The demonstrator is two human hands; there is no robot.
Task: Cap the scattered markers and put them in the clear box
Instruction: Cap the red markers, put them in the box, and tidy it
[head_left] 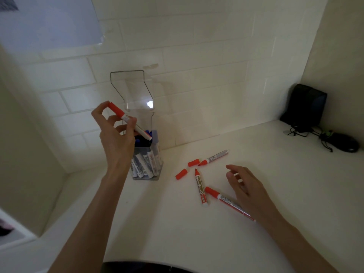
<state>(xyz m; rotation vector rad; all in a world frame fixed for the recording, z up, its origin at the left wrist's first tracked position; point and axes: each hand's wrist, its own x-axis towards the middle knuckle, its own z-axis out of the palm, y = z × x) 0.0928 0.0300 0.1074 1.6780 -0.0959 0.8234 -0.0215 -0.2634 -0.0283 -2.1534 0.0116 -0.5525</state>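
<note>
Nearest to me on the table (197,239), the right hand (246,187) is loosely spread and holds nothing. It sits over the tail of a capped red marker (222,199) lying flat; I cannot tell whether it touches it. Just left of that, an uncapped red marker (200,189) lies with its tip pointing far. Beyond it are two loose red caps, the left cap (181,173) and the right cap (193,162), both apart from the tips. A second uncapped marker (214,157) lies just right of the right cap. Farther left, the clear box (155,170) stands upright with blue-capped markers (142,164) inside and its lid (130,89) raised. The left hand (116,134) pinches a capped red marker in hand (128,120), tilted, tail end low at the box mouth. At far right stand a black speaker (304,108) and a mouse (345,143).
</note>
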